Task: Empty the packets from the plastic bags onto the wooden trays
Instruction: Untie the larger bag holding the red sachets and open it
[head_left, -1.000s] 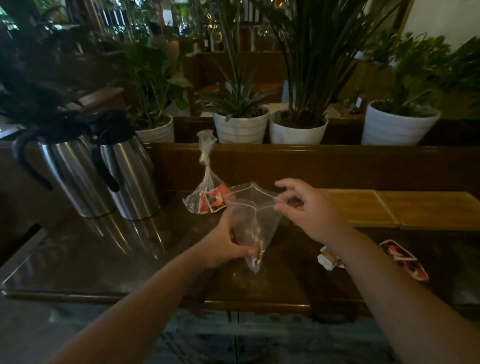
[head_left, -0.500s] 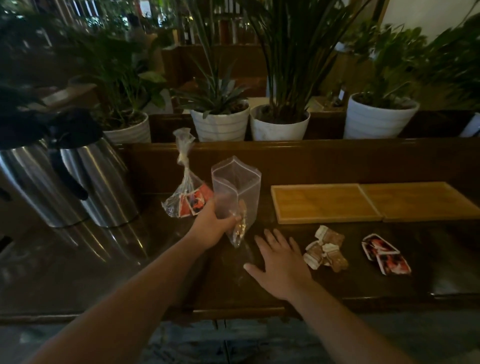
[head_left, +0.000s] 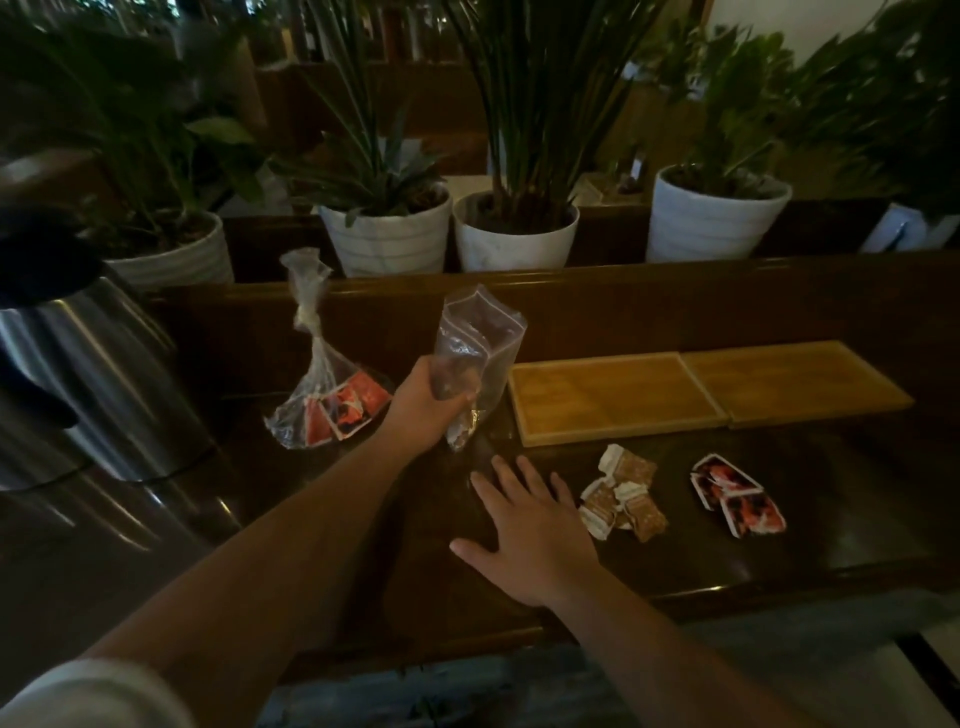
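My left hand (head_left: 423, 402) grips a clear zip bag (head_left: 480, 343), held upright with its mouth open at the top; it looks almost empty. My right hand (head_left: 530, 530) lies flat on the dark counter (head_left: 322, 561), fingers spread, holding nothing. Just right of it lie several brown packets (head_left: 621, 491) and a few red packets (head_left: 735, 493), loose on the counter. Two wooden trays sit side by side behind them, the left tray (head_left: 613, 397) and the right tray (head_left: 789, 379), both bare. A knotted plastic bag (head_left: 327, 400) with red packets stands left of my left hand.
Steel thermos jugs (head_left: 98, 374) stand at the left of the counter. A raised wooden ledge (head_left: 675, 296) runs behind the trays, with white plant pots (head_left: 514, 228) beyond it. The counter's front edge is close to my body.
My right hand let go of the zip bag's mouth and came down flat on the counter. The left hand moved the bag up and left, holding it upright. The loose packets came into full view.
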